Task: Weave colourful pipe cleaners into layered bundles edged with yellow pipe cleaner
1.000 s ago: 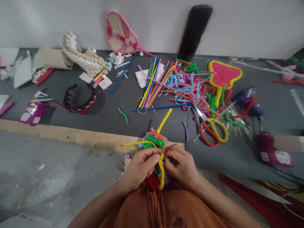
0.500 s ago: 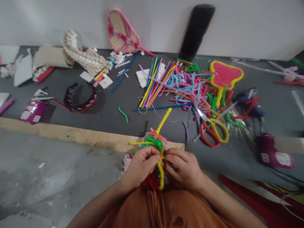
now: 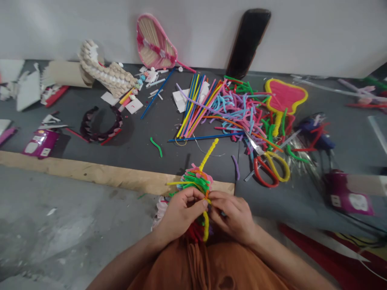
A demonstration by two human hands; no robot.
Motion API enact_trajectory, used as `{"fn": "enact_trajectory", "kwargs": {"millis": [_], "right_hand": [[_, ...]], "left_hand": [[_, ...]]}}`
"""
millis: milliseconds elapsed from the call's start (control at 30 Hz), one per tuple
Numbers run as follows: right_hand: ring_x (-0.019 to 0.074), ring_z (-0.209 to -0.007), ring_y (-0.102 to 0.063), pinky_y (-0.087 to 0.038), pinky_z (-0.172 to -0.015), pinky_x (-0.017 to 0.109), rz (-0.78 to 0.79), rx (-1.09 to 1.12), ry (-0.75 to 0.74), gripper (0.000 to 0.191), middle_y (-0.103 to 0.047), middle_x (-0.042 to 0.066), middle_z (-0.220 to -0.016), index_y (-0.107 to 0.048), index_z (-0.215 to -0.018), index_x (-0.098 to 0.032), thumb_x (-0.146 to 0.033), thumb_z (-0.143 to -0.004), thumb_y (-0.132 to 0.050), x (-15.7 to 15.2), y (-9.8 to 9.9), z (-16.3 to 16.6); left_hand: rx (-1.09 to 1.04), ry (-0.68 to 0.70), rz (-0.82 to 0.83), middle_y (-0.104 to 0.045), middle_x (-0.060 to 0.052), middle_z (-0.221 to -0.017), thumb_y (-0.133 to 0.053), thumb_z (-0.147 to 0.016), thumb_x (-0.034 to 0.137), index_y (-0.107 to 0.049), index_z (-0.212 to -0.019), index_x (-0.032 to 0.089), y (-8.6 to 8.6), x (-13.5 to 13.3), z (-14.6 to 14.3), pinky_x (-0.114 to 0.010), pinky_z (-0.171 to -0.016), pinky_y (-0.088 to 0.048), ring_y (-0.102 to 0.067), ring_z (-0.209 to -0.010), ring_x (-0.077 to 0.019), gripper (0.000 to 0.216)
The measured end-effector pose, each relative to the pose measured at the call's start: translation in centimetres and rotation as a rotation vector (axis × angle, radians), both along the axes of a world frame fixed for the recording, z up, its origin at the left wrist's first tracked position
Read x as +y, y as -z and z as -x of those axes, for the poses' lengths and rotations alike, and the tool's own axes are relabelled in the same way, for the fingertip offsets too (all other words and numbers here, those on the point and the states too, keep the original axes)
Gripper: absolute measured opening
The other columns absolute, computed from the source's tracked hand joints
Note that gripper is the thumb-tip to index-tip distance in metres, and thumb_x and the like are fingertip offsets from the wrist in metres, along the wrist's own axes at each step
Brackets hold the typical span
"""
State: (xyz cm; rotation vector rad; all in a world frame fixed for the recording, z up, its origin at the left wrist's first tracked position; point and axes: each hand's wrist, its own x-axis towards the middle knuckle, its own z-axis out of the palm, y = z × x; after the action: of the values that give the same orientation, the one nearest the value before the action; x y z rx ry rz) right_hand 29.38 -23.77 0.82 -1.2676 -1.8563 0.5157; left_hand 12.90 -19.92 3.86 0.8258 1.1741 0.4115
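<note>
Both my hands meet low in the middle of the view, over my lap in orange cloth. They pinch a bundle of pipe cleaners [image 3: 196, 181] with green, pink, orange and red loops and a long yellow stem poking up and away. My left hand [image 3: 181, 213] has its fingers curled round the bundle's left side. My right hand [image 3: 232, 213] pinches the same bundle from the right, thumb and fingertips pressed together. The lower part of the bundle is hidden between my hands.
A big heap of loose pipe cleaners [image 3: 236, 110] lies on the dark mat, with red-and-yellow scissors [image 3: 269, 169] beside it. A pink-and-yellow fan shape [image 3: 286, 96], a dark headband [image 3: 101, 125], a beaded white craft [image 3: 105, 74] and purple packets [image 3: 40, 143] lie around. A wooden plank [image 3: 90, 171] edges the mat.
My hands have shifted slightly on the bundle, fingertips drawing closer together at its middle. The bundle stays in the same place.
</note>
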Motion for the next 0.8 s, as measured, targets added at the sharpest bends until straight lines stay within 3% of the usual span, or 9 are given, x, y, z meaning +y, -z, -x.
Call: {"fn": "enact_trajectory", "kwargs": {"millis": [167, 267, 400, 467, 567, 633, 800], "right_hand": [[0.0129, -0.071, -0.069, -0.054, -0.063, 0.020, 0.145, 0.129, 0.082, 0.012, -0.071, 0.002, -0.078, -0.054, -0.080, -0.023, -0.011, -0.081, -0.054, -0.4, -0.1, 0.7], [0.0111, -0.058, -0.062, -0.050, -0.055, 0.020, 0.258, 0.225, 0.148, 0.010, -0.064, -0.001, -0.070, -0.053, -0.083, -0.022, -0.013, -0.079, -0.054, -0.5, -0.3, 0.8], [0.0090, -0.050, -0.049, -0.043, -0.046, 0.019, 0.558, 0.480, 0.094, 0.002, -0.051, -0.004, -0.063, -0.051, -0.087, -0.021, -0.022, -0.085, -0.049, -0.1, -1.0, 0.7], [0.0085, -0.048, -0.045, -0.041, -0.045, 0.018, 0.727, 0.564, 0.004, 0.008, -0.046, -0.007, -0.059, -0.049, -0.089, -0.021, -0.028, -0.087, -0.052, 0.3, -1.4, 0.4], [0.0081, -0.051, -0.043, -0.039, -0.047, 0.018, 0.837, 0.430, -0.136, 0.012, -0.048, -0.007, -0.060, -0.052, -0.088, -0.020, -0.028, -0.083, -0.058, 1.0, -1.9, -0.7], [0.0085, -0.055, -0.045, -0.039, -0.051, 0.019, 0.809, 0.213, -0.198, 0.003, -0.053, -0.005, -0.064, -0.056, -0.082, -0.019, -0.022, -0.083, -0.057, 1.3, -2.2, -1.6], [0.0097, -0.052, -0.050, -0.038, -0.049, 0.020, 0.782, -0.133, -0.269, 0.016, -0.058, -0.005, -0.060, -0.061, -0.072, -0.021, -0.027, -0.087, -0.057, 1.5, -3.1, -5.2]], "left_hand": [[-0.017, -0.015, -0.047, -0.060, 0.000, -0.069, -0.070, -0.073, 0.030, -0.059, -0.076, 0.016, 0.2, -0.2, -0.1, -0.022, -0.060, -0.043, -0.053, -0.063, -0.0103, 0.019], [-0.006, 0.001, -0.059, -0.060, 0.000, -0.069, -0.068, -0.074, 0.031, -0.059, -0.076, 0.015, 0.3, -0.2, -0.1, -0.022, -0.061, -0.043, -0.053, -0.063, -0.0110, 0.018], [0.017, 0.005, -0.108, -0.060, -0.001, -0.070, -0.067, -0.075, 0.029, -0.059, -0.076, 0.016, 0.4, -0.3, -0.3, -0.022, -0.060, -0.042, -0.052, -0.064, -0.0110, 0.016], [0.014, 0.003, -0.106, -0.059, 0.000, -0.068, -0.066, -0.076, 0.029, -0.059, -0.076, 0.016, 0.4, -0.4, -0.3, -0.021, -0.058, -0.041, -0.051, -0.061, -0.0104, 0.015], [0.032, 0.001, -0.086, -0.057, 0.002, -0.064, -0.065, -0.076, 0.028, -0.058, -0.075, 0.016, 0.2, -0.5, -0.3, -0.020, -0.054, -0.039, -0.048, -0.056, -0.0092, 0.013], [0.058, -0.009, -0.073, -0.056, 0.002, -0.062, -0.065, -0.075, 0.027, -0.058, -0.074, 0.017, 0.0, -0.5, -0.2, -0.019, -0.051, -0.037, -0.046, -0.054, -0.0085, 0.013], [0.039, -0.044, -0.072, -0.057, 0.002, -0.063, -0.066, -0.072, 0.026, -0.057, -0.072, 0.017, -0.3, -0.3, -0.4, -0.019, -0.049, -0.037, -0.048, -0.054, -0.0085, 0.013]]}}
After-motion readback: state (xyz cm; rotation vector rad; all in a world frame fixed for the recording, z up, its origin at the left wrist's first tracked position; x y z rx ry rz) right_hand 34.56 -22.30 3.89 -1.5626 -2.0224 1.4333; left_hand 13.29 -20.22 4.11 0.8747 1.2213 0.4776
